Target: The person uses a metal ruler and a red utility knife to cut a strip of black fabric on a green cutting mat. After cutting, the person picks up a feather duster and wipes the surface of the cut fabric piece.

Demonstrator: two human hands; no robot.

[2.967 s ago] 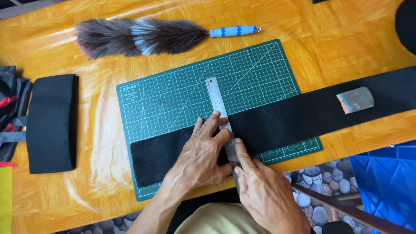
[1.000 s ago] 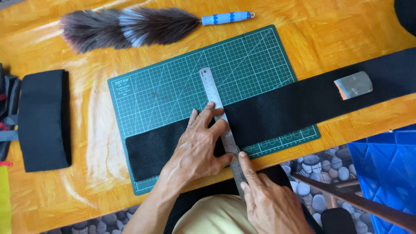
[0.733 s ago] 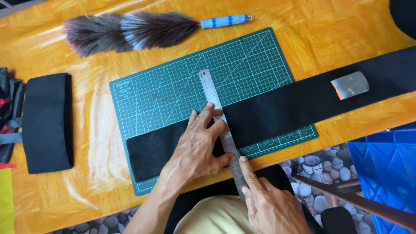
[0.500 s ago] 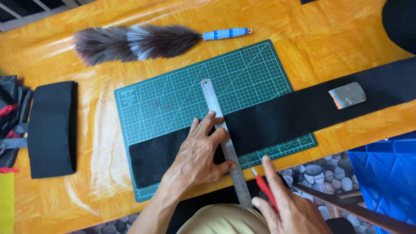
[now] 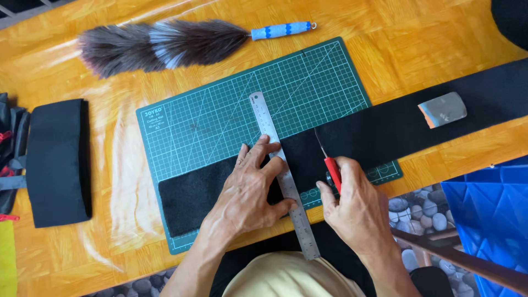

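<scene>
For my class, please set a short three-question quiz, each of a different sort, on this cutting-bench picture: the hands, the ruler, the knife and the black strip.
1. True or false: the left hand presses the steel ruler onto the black fabric strip.
2. What does the right hand hold? A) scissors B) a red-handled craft knife C) a pencil
3. Fill in: the strip lies across a green ___.

Key
1. True; the fingers lie flat on the ruler.
2. B; its blade points away from the person, to the right of the ruler.
3. Cutting mat, on the orange table.
</scene>
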